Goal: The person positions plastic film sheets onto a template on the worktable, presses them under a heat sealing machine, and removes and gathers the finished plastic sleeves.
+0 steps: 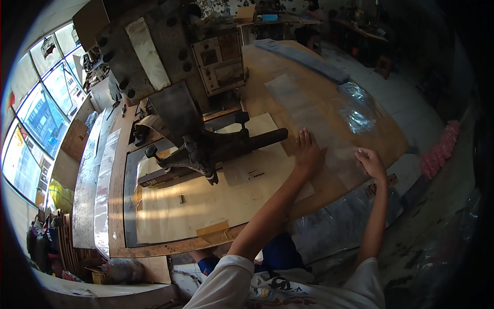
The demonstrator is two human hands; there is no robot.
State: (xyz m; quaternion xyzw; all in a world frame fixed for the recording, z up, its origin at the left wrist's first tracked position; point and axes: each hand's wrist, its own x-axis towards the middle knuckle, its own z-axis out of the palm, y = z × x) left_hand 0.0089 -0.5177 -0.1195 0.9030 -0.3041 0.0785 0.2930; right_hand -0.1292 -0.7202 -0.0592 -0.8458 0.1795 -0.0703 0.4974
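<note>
My left hand (309, 154) lies flat, fingers stretched forward, on thin see-through plastic sheets (337, 159) at the right part of the wooden table. At their right side my right hand (371, 164) is closed, thumb and fingers pinched at the sheet's edge. The exact grip is hard to make out. Left of my hands stands a dark metal press (177, 110) with a long bar die (262, 138) under its head. Beneath the bar a pale cream board (206, 206) covers the press bed, and a small metal piece (181, 199) rests on it.
Farther along the table are a stack of long plastic strips (303, 59) and a shiny clear plastic bundle (357, 107). An amber rectangular piece (213, 232) lies at the near wooden edge (177, 250). Pink wrapped material (440, 149) sits at right; windows (49, 113) line the left.
</note>
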